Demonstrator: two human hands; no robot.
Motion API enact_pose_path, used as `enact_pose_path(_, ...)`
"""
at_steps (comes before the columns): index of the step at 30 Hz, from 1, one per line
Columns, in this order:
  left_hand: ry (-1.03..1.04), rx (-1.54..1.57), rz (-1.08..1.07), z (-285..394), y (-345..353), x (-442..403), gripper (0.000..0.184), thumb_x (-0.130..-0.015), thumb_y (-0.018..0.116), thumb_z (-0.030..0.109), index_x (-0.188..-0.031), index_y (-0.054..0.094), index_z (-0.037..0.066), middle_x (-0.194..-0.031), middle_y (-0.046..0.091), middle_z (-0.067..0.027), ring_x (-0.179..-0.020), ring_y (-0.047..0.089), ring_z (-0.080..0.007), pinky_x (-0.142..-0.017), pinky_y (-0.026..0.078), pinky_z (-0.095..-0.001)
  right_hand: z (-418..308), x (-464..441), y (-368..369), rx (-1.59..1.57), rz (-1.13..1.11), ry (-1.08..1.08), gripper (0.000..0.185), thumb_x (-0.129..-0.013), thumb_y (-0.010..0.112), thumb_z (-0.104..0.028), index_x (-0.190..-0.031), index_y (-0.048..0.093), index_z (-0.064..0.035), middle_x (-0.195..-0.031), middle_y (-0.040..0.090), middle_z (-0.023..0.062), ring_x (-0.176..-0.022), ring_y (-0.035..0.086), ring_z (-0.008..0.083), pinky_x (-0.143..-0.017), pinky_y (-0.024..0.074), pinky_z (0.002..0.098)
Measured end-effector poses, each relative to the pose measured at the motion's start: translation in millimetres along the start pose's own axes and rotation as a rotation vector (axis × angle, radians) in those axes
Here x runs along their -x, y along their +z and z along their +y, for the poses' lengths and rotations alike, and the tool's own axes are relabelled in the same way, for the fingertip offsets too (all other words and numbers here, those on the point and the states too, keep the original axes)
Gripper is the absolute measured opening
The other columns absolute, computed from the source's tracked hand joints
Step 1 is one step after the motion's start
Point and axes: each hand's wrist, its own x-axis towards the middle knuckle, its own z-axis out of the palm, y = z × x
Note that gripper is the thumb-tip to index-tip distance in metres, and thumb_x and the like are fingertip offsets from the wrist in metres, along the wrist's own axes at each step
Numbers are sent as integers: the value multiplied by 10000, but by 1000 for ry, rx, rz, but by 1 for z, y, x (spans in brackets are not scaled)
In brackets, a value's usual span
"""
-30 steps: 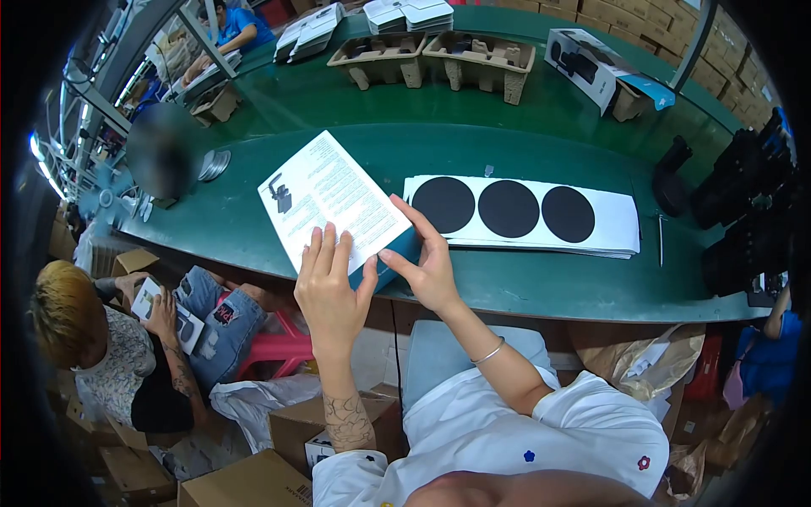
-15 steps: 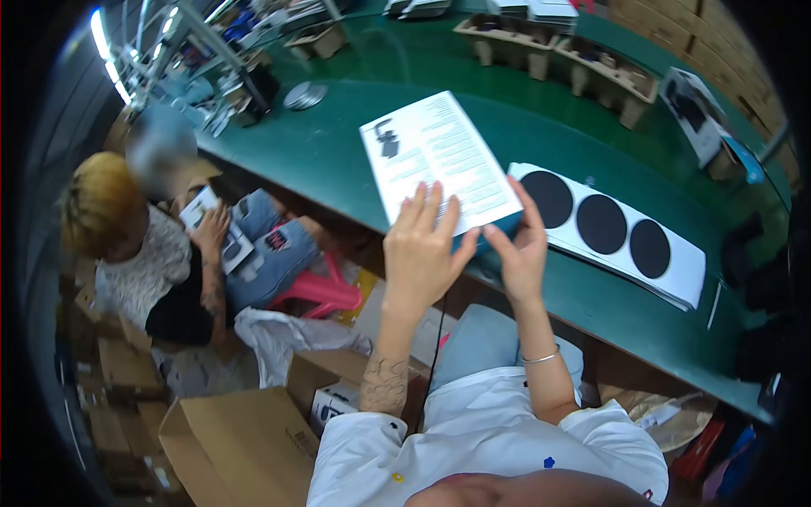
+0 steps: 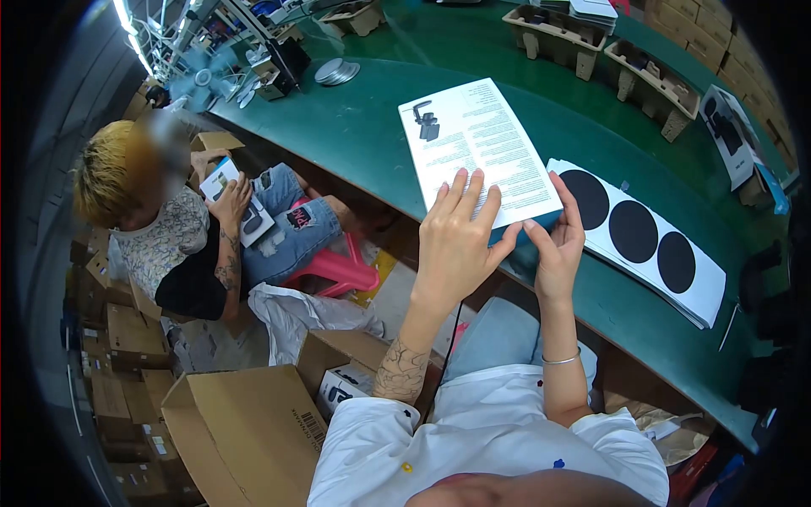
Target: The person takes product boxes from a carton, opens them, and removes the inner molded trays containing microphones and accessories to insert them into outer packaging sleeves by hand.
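A white printed product box (image 3: pixel 498 127) with a blue side leans over the near edge of the green table, its top face covered in small text and a dark device picture. My left hand (image 3: pixel 460 228) lies on that face, fingers stretched out and slightly spread. At the box's near right corner, my right hand (image 3: pixel 557 249) grips it between thumb and fingers. The box hides part of my right hand's grip. Right beside it is a stack of white sheets (image 3: pixel 705 275) bearing black round discs (image 3: pixel 634 231).
Carton-pulp trays (image 3: pixel 557 38) and a standing product box (image 3: pixel 728 135) are across the green table (image 3: pixel 363 127). Silver discs (image 3: pixel 337 71) lie farther left. A co-worker (image 3: pixel 186 220) sits at left, holding a similar box. An open cardboard carton (image 3: pixel 245 422) stands by my left arm.
The whole view has shifted, so the table and its contents appear farther right. Both hands keep nearly the same hold on the box.
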Motion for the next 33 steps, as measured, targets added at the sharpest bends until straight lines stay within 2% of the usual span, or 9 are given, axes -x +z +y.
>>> enact_pose_path(21,-36,-11,40,3,5,0,429,-791,687,289,-1060,663,-43,-1196,598,-284,-1161,551,-446,-966,443,-522,1,-5,-3,64,-25,-9,639,-711,633,14,-1334,489,17,-1309,533,151,-1244,468,229,-1107,283,363)
enact_pose_path(24,-42,-17,47,2,6,0,435,-794,698,297,-1080,665,-29,-1215,603,-255,-1163,556,-437,-961,448,-514,2,-5,-3,90,-28,-20,649,-718,630,16,-1350,482,12,-1330,524,153,-1252,466,230,-1110,284,369)
enact_pose_path(33,-44,12,44,3,4,0,432,-808,675,297,-1069,661,-46,-1197,596,-287,-1156,555,-447,-970,440,-521,5,-3,-6,50,-47,-21,640,-751,643,9,-1368,473,22,-1372,502,161,-1273,453,231,-1116,283,365)
